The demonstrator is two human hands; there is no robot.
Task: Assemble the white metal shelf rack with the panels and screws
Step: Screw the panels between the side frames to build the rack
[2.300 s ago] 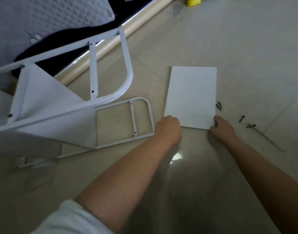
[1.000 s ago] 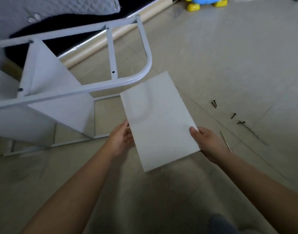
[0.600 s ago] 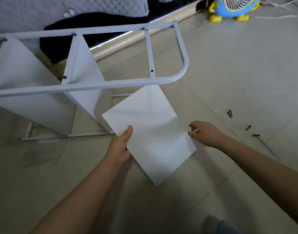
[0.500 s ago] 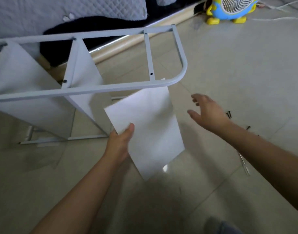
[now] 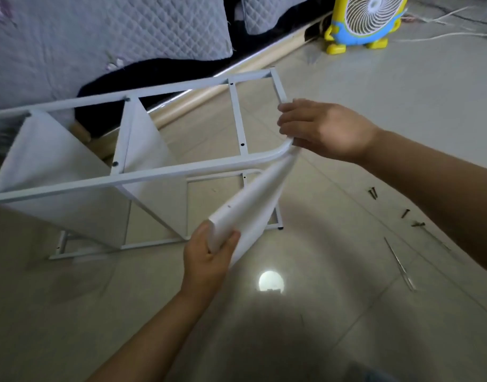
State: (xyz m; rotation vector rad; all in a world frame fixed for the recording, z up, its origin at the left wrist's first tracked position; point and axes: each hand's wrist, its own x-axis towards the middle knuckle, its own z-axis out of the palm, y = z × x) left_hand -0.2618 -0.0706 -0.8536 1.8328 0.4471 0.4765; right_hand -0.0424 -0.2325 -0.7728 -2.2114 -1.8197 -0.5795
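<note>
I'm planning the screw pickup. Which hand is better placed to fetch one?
Probably the right hand: the screws lie on the floor on its side, and it only holds the rack frame. The left hand grips the loose panel.

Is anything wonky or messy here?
Nothing looks broken. The rack lies on its side, half built; the left hand holds a loose panel tilted at its open end, and black screws lie scattered on the floor.

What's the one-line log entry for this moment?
left hand: grips loose white panel | right hand: holds rack frame at curved end | fitted panels: two | screws: on floor
</note>
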